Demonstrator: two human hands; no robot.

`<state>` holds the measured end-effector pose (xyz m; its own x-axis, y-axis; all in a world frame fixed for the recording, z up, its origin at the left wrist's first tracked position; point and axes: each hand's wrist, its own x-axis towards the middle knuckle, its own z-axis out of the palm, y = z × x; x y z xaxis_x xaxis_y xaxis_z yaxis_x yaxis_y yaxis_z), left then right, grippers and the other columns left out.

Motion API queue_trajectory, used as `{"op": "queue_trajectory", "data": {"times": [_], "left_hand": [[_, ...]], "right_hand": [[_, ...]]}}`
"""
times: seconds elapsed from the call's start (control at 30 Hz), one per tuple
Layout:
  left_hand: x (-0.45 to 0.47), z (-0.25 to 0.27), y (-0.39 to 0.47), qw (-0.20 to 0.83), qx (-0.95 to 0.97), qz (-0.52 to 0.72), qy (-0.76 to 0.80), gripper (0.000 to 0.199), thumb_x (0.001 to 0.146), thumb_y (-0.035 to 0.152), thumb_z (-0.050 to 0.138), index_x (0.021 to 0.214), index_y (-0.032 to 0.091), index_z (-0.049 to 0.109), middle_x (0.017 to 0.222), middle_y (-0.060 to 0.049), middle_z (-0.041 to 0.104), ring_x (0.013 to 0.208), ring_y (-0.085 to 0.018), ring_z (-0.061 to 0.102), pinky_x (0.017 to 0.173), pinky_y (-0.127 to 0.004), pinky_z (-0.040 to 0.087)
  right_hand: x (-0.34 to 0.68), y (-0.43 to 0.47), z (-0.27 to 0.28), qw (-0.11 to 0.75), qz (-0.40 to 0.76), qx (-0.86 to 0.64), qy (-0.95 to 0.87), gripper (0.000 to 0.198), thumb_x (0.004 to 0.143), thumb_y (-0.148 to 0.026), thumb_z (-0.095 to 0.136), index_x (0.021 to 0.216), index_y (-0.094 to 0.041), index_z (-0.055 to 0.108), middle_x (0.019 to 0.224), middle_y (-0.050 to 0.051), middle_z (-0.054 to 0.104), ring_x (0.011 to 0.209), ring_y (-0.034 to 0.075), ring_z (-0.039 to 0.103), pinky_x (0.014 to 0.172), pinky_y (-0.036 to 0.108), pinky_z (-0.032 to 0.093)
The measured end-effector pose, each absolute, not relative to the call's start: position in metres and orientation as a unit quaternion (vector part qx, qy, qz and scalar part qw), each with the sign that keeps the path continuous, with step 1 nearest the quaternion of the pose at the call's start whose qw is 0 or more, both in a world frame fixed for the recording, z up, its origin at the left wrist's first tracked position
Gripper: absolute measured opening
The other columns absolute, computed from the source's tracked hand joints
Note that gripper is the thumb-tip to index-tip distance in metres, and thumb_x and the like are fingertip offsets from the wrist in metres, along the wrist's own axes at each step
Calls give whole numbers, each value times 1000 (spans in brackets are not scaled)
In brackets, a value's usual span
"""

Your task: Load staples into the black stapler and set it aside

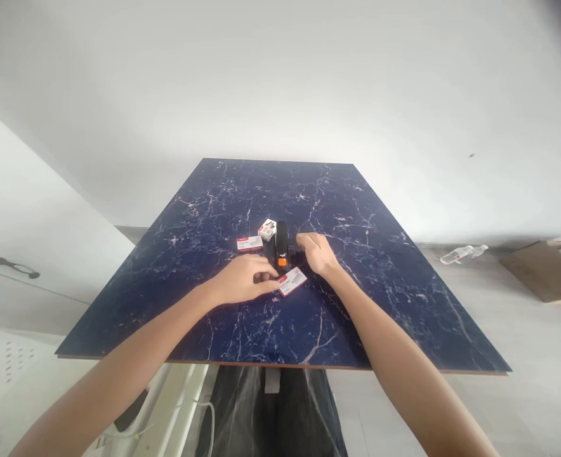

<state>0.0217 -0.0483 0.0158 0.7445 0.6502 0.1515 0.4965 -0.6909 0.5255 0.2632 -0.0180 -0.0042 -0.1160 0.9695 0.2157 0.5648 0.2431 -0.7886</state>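
Near the middle of the table stands a black stapler (282,238) with an orange patch at its near end. My left hand (242,278) pinches the left end of a flat red-and-white box (292,282), just in front of the stapler. To the stapler's right, my right hand (316,252) is closed with its fingers curled; whatever it may hold is hidden. A second red-and-white box (249,244) lies left of the stapler. Behind that one sits a small white box (267,229) with red and dark print, close against the stapler.
The dark blue marble-patterned table (261,190) has its far edge by a white wall (280,76). A cardboard box (544,270) and a clear plastic bottle (462,254) are on the floor to the right. At left is a white cabinet door with a dark handle (15,267).
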Motion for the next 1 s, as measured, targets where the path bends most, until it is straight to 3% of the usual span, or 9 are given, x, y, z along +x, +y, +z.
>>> {"op": "queue_trajectory", "data": {"times": [0.17, 0.3, 0.4, 0.57, 0.67, 0.87, 1.0], "left_hand": [[37, 6, -59, 144, 931, 168, 290, 50, 84, 56, 74, 121, 22, 69, 114, -9, 72, 102, -27, 67, 92, -41, 50], [39, 0, -61, 136, 945, 171, 245, 25, 93, 35, 66, 114, 22, 71, 101, -6, 73, 92, -22, 67, 89, -38, 51], [37, 1, -60, 147, 946, 192, 216, 18, 94, 30, 65, 106, 22, 75, 101, -6, 71, 92, -21, 65, 85, -36, 52], [43, 2, -68, 145, 955, 205, 158, 14, 92, 35, 69, 93, 22, 75, 135, -10, 63, 121, -29, 58, 107, -48, 47], [50, 0, -78, 155, 959, 188, 143, 20, 90, 36, 71, 101, 19, 73, 150, -15, 52, 139, -35, 46, 115, -52, 41], [30, 17, -64, 230, 940, 192, 165, 48, 82, 53, 77, 118, 23, 66, 129, -12, 64, 118, -29, 57, 102, -46, 51], [9, 25, -34, 149, 905, 224, 329, 50, 85, 52, 74, 125, 24, 62, 131, -12, 62, 119, -32, 55, 99, -51, 49]], "right_hand": [[267, -16, -5, 379, 281, -551, -688, 28, 89, -30, 34, 64, -21, 27, 63, -2, 31, 64, 14, 29, 61, 31, 23], [265, -15, -4, 354, 253, -548, -715, 29, 91, -30, 33, 63, -21, 28, 63, -2, 33, 64, 14, 31, 63, 31, 24], [265, -16, -4, 344, 246, -545, -724, 29, 91, -30, 32, 64, -22, 28, 63, -2, 34, 64, 14, 31, 63, 31, 25], [269, -19, -2, 336, 260, -530, -735, 30, 93, -30, 32, 65, -22, 27, 63, -3, 32, 64, 14, 31, 64, 30, 26], [271, -20, -2, 331, 274, -518, -740, 30, 94, -30, 33, 66, -22, 29, 64, -4, 33, 64, 14, 31, 64, 30, 26], [272, -17, -2, 323, 282, -515, -742, 29, 94, -29, 34, 66, -21, 30, 63, -4, 34, 63, 14, 33, 64, 30, 26], [273, -17, 0, 321, 301, -504, -743, 30, 95, -28, 35, 66, -21, 30, 62, -4, 36, 62, 14, 33, 63, 30, 26]]}}
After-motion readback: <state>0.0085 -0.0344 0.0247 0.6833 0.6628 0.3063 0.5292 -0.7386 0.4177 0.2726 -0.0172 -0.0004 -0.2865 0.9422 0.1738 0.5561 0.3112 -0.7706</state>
